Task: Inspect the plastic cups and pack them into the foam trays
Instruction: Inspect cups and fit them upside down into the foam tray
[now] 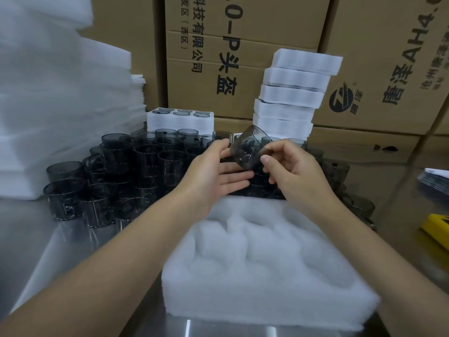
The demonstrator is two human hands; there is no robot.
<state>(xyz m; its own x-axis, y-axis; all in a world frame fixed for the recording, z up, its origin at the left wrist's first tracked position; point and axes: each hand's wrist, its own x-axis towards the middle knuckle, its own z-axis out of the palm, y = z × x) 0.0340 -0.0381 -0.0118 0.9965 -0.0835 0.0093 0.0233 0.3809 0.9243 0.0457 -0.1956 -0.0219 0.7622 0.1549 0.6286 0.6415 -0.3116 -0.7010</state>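
A dark see-through plastic cup [247, 147] is tilted in the air above the heap of cups. My right hand [291, 171] pinches it at its lower right side between thumb and fingers. My left hand [216, 171] is beside it on the left, palm turned to the cup, fingers straight, fingertips close to or touching its wall. Below both hands lies a white foam tray [262, 263] with round pockets, blurred, with no cup visible in it. Several more dark cups [136, 166] stand crowded on the metal table behind the tray.
A foam tray holding cups [179, 117] stands at the back. A leaning stack of packed foam trays [291, 93] is at back right. White foam sheets [60, 105] pile up at left. Cardboard boxes [243, 57] form the back wall. A yellow object [437, 229] lies at right.
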